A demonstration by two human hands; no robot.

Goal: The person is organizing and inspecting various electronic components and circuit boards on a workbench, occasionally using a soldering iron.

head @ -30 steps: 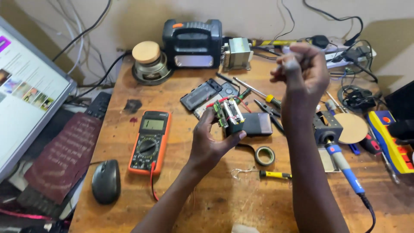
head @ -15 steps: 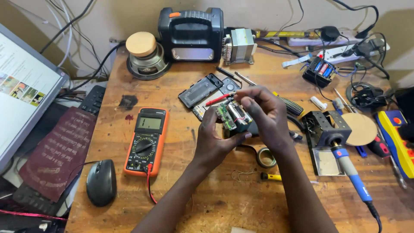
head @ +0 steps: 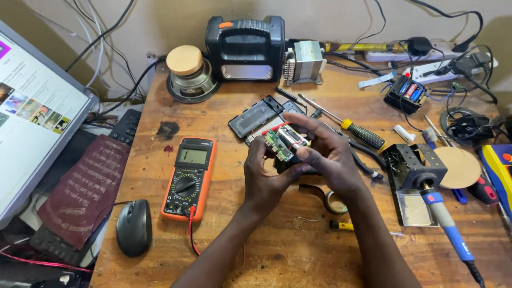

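Near the middle of the frame both hands meet over the wooden workbench [head: 256, 250], closed around a small green circuit board [head: 281, 144] with batteries or cells strapped to it. The left hand [head: 262, 178] cups the board from below and the left side, thumb up along its edge; the right hand [head: 325, 152] wraps over it from the right, fingers curled across the top, so both are gripping the same piece, which is lifted just above the bench. Directly behind the hands lies an opened black casing [head: 255, 117]. Left of the hands, an orange multimeter [head: 189, 178] lies flat, and a black mouse [head: 133, 233] sits in the lower left. At the upper centre stands a black lantern-like box [head: 245, 47], with a round speaker [head: 186, 72] to its left and a transformer [head: 304, 61] to its right. A yellow-handled screwdriver [head: 357, 132] lies just right of the hands; farther right is a soldering iron [head: 445, 226] with a blue grip. A roll of tape [head: 336, 202] lies beside the right wrist. A monitor [head: 32, 117] fills the left edge.
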